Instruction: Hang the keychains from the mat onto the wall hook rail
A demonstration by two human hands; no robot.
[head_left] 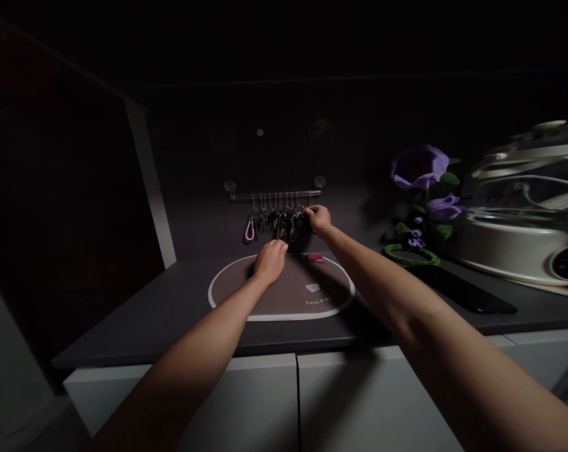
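A clear rail (274, 196) with hooks is fixed to the dark wall, and several bunches of keys (284, 223) hang from it. At its right end my right hand (319, 220) pinches a key ring (300, 210) between thumb and fingertips, with keys dangling below. Lower down, my left hand (270, 260) is closed just under the hanging keys; what its fingers hold is too dark to make out. A pink loop strap (250, 230) hangs at the left of the row. A small red item (315, 258) lies on the brown mat (246, 295) below.
Purple artificial flowers (420, 168) and a green ring (410, 255) stand to the right. Beside them are a cream appliance (509, 245) with a clear lid and a flat black object (467, 290). White cabinet fronts (246, 402) sit below the dark counter (171, 320).
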